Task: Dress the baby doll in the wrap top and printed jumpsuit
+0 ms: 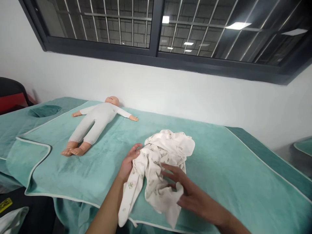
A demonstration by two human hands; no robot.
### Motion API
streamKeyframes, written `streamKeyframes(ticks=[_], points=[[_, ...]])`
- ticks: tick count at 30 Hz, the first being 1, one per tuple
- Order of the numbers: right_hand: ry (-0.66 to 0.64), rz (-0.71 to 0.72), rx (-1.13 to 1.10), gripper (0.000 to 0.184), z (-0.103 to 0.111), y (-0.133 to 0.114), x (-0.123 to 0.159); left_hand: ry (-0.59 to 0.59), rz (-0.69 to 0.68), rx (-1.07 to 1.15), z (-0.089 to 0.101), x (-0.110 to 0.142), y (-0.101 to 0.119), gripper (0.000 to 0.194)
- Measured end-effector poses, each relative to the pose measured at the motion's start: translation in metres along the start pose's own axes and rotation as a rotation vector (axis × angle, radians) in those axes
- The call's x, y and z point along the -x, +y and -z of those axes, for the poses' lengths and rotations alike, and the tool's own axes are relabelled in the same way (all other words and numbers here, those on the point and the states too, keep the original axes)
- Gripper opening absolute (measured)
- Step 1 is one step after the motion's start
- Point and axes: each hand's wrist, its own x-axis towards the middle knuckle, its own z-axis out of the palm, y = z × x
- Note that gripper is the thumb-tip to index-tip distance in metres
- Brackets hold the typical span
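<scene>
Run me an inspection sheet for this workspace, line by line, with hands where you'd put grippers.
Surface: teal cloth cover with pale piping; an oval recess at far left.
Job's things: white printed baby garment, crumpled; baby doll in a pale bodysuit, arms spread.
Clutter: black item with yellow label and white cloth, lower left.
Hands: left hand at the garment's left side; right hand at its folds; grips unclear.
Cables: nothing seen.
Surroundings: white wall, dark-framed barred window, black-and-red chair partly visible.
</scene>
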Motion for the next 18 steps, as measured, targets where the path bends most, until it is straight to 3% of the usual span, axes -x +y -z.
streamKeyframes(ticks=[2,5,6,8,10,12,14,18], points=[[0.071,-0.064,-0.129,0.076,-0.021,0.013,-0.010,-0.087,0.003,-0.038,-0.007,0.017,-0.004,0.036],[0.229,-0.127,-0.324,0.082,-0.040,0.024,-0.021,-0.257,0.048,-0.260,-0.022,0.042,-0.012,0.025],[0.264,-0.126,-0.370,0.078,-0.042,0.024,-0.022,-0.287,0.057,-0.338,-0.027,0.049,-0.014,0.021],[0.306,-0.111,-0.429,0.058,-0.044,0.020,-0.022,-0.224,-0.007,-0.454,-0.034,0.056,-0.016,0.019],[0.347,-0.104,-0.483,0.036,-0.044,0.013,-0.020,-0.076,-0.123,-0.525,-0.037,0.058,-0.019,0.024],[0.434,-0.079,-0.545,0.025,-0.040,0.006,-0.021,-0.018,-0.130,-0.569,-0.038,0.060,-0.024,0.044],[0.551,-0.004,-0.577,0.024,-0.033,0.000,-0.023,-0.085,-0.031,-0.548,-0.042,0.065,-0.032,0.059],[0.852,0.167,-0.426,0.021,-0.004,-0.012,-0.020,-0.354,0.058,-0.296,-0.061,0.082,-0.054,0.068]])
